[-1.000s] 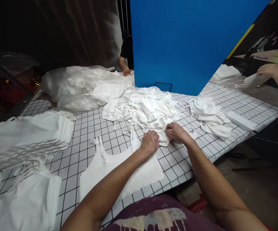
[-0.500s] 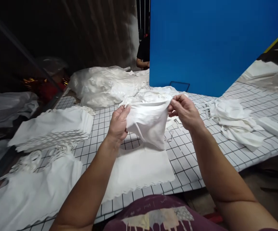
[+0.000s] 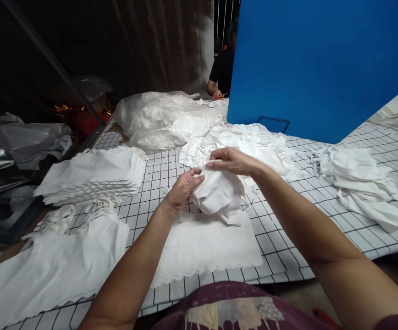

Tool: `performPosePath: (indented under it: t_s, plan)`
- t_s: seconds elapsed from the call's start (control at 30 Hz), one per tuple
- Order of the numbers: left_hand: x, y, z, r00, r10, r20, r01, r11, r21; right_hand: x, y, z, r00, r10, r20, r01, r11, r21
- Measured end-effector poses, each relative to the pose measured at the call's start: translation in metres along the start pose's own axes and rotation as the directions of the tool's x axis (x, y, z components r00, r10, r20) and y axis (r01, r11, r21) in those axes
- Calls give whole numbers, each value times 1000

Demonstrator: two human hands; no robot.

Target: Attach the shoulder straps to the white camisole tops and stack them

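Observation:
A thin white cloth piece (image 3: 219,192) hangs in loose folds between my two hands, above the table. My left hand (image 3: 184,187) pinches its upper left edge. Close by, my right hand (image 3: 231,161) grips the top edge, fingers pointing left and partly hiding the cloth. Below lies a flat white fabric panel (image 3: 212,250) with a wavy front edge; the hanging cloth covers part of its back edge. Just beyond my hands spreads a rumpled heap of white cloth pieces (image 3: 254,137).
On the left lie a stack of wavy-edged white pieces (image 3: 92,172) and more strapped pieces (image 3: 61,266). A clear plastic bag (image 3: 164,119) of white cloth sits behind. A blue board (image 3: 309,68) stands at the back. Another white pile (image 3: 360,178) lies right. A person (image 3: 221,73) sits beyond.
The cloth was stretched wide between my hands. My right hand has moved left toward my left hand, and the cloth now sags in folds. The view has shifted slightly left.

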State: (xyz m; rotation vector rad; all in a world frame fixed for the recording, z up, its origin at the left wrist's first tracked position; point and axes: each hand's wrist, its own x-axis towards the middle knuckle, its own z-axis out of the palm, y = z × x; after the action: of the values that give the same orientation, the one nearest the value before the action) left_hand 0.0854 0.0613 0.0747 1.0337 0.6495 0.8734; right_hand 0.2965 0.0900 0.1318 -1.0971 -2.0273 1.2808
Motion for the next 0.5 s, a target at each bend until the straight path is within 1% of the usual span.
performPosePath:
  t_s: [0.03, 0.1, 0.17, 0.23, 0.3, 0.37, 0.43, 0.5]
  plan:
    - [-4, -1, -5, 999, -22, 32, 21, 1000, 19, -1, -3, -8, 1000, 3, -25, -2, 999, 40]
    - [-12, 3, -14, 997, -40, 71, 35, 997, 72, -4, -11, -22, 998, -28, -59, 36, 991, 132]
    - [-13, 16, -21, 996, -17, 86, 4, 990, 141, -5, -18, -30, 994, -82, -74, 95, 976, 196]
    - [-7, 34, -21, 994, 21, 112, -45, 975, 219, -3, -25, -29, 990, -127, -58, 137, 968, 209]
    - [2, 52, -16, 989, 58, 134, -95, 954, 285, 2, -31, -22, 986, -166, -27, 169, 970, 175]
    - [10, 68, -6, 986, 73, 149, -120, 935, 333, 8, -35, -15, 980, -201, 7, 197, 967, 161]
    - [12, 83, 3, 985, 65, 159, -120, 922, 368, 11, -38, -11, 970, -237, 58, 219, 950, 221]
    - [8, 97, 9, 986, 68, 151, -121, 918, 378, 10, -41, -13, 944, -280, 175, 215, 924, 316]
